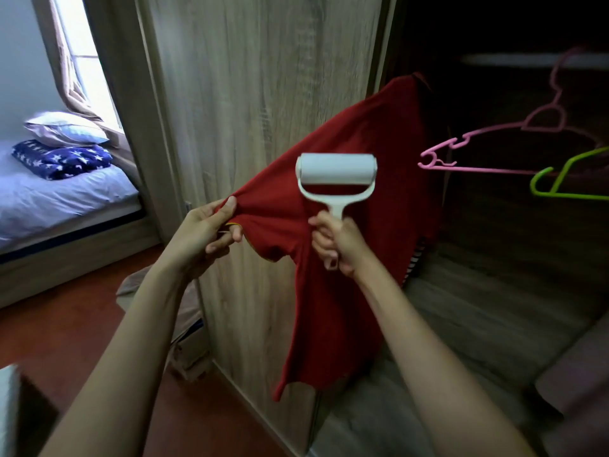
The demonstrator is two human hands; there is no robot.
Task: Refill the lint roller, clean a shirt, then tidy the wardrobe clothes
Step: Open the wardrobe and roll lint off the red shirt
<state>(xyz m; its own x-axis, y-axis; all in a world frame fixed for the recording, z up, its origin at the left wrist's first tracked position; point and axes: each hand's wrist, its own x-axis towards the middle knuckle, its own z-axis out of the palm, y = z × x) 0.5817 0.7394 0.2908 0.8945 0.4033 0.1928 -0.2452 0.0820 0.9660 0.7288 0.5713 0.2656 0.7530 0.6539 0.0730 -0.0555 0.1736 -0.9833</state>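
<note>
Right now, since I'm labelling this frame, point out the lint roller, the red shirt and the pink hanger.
lint roller [336,168], head view, on the white roll.
red shirt [372,130], head view, on fabric above the roll.
pink hanger [478,168], head view, on its lower bar.

wood-grain wardrobe door, bed by a bright curtained window, reddish floor.

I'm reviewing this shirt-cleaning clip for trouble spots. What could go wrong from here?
The left hand pinches only the sleeve end of the red shirt; a firm stroke of the lint roller in the right hand could tug it free.
The shirt's top is lost in the dark wardrobe, so the sideways pull might drag it off its support.
The pink hanger hangs near; a wide stroke might knock it.
</note>
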